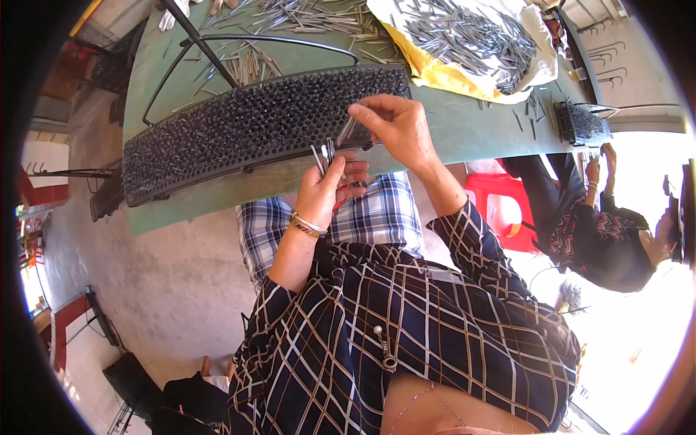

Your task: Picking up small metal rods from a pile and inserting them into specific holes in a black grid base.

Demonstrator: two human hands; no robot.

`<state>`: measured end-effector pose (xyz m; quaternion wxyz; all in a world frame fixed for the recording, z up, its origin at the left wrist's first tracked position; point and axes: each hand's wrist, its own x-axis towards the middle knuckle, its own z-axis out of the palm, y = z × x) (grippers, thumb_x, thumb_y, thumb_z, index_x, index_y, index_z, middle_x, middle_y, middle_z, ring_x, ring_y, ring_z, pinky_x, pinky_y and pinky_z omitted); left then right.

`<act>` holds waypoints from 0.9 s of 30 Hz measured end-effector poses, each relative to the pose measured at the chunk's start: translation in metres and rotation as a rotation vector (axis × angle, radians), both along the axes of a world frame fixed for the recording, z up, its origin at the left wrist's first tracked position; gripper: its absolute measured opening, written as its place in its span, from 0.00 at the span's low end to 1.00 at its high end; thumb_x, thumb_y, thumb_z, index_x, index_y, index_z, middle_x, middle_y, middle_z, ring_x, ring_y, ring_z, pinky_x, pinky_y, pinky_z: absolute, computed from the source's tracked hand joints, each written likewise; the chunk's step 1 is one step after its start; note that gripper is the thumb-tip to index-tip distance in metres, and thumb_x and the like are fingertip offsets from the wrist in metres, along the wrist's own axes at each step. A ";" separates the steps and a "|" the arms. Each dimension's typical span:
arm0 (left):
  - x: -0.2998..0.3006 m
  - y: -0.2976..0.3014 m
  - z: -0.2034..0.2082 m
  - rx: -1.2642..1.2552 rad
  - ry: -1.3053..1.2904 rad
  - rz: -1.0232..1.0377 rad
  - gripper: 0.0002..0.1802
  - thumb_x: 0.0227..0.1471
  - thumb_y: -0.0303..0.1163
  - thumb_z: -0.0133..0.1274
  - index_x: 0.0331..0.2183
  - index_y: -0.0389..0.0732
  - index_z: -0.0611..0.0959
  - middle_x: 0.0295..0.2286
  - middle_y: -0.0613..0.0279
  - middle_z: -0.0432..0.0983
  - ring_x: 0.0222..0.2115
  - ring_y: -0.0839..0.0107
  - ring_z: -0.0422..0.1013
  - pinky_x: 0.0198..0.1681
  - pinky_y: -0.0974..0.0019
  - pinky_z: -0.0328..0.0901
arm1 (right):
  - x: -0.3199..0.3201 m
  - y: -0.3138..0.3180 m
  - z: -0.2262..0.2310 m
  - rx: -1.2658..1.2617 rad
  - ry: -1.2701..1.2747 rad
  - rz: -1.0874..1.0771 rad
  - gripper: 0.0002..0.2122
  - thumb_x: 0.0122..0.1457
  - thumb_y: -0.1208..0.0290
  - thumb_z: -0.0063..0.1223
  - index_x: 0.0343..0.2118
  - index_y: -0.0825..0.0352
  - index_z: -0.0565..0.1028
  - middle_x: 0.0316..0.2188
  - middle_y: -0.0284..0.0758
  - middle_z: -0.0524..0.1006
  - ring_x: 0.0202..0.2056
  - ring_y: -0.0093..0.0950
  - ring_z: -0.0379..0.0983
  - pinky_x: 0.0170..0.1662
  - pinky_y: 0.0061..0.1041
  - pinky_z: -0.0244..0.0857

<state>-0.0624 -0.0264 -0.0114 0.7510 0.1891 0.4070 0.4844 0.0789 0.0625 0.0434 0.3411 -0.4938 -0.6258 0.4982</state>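
In my left hand is a small bundle of thin metal rods, their ends sticking up between thumb and fingers. My right hand is just to the right of it, above the near edge of a long black rack. Its thumb and fingers are pinched together on a slim rod, partly blurred. Rows of small round holes cover the rack, and many have dark rods standing in them. Open holes show along its near edge and toward its right end. A bent black wire frame rises from its far side.
The rack rests on a green table. Loose rods lie at the back, and a yellow-and-white sack bears a large heap of them. A red plastic stool and a co-worker at a smaller rack are on the right.
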 end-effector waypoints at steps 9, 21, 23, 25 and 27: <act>0.000 0.000 0.002 -0.009 -0.023 -0.034 0.19 0.59 0.41 0.43 0.42 0.34 0.72 0.35 0.54 0.75 0.34 0.69 0.74 0.33 0.66 0.73 | -0.022 0.010 -0.021 0.350 -0.119 -0.077 0.09 0.51 0.70 0.60 0.33 0.68 0.78 0.23 0.32 0.78 0.20 0.16 0.69 0.23 0.16 0.63; 0.000 0.001 -0.001 -0.020 -0.029 -0.030 0.20 0.59 0.42 0.43 0.43 0.34 0.72 0.34 0.55 0.75 0.33 0.69 0.74 0.33 0.66 0.73 | -0.018 0.018 -0.004 0.637 -0.223 0.152 0.06 0.51 0.74 0.56 0.31 0.70 0.77 0.29 0.39 0.76 0.28 0.32 0.74 0.29 0.25 0.67; 0.000 0.001 0.000 -0.027 -0.032 -0.023 0.20 0.59 0.42 0.43 0.43 0.34 0.72 0.34 0.55 0.75 0.33 0.69 0.74 0.34 0.66 0.73 | -0.017 0.019 -0.003 0.643 -0.249 0.164 0.06 0.52 0.74 0.55 0.32 0.70 0.76 0.29 0.39 0.76 0.28 0.33 0.74 0.30 0.25 0.67; 0.001 0.001 0.000 -0.030 -0.026 -0.023 0.20 0.58 0.42 0.44 0.43 0.34 0.73 0.34 0.55 0.76 0.33 0.69 0.74 0.34 0.66 0.73 | -0.016 0.018 -0.001 0.656 -0.254 0.168 0.06 0.52 0.74 0.55 0.31 0.69 0.76 0.29 0.38 0.76 0.29 0.34 0.74 0.30 0.26 0.67; 0.002 0.002 0.001 -0.035 -0.024 -0.025 0.20 0.58 0.42 0.44 0.43 0.34 0.73 0.34 0.55 0.76 0.33 0.69 0.74 0.34 0.66 0.73 | -0.015 0.020 -0.004 0.671 -0.260 0.189 0.06 0.52 0.74 0.55 0.31 0.69 0.76 0.29 0.38 0.76 0.29 0.34 0.74 0.31 0.26 0.67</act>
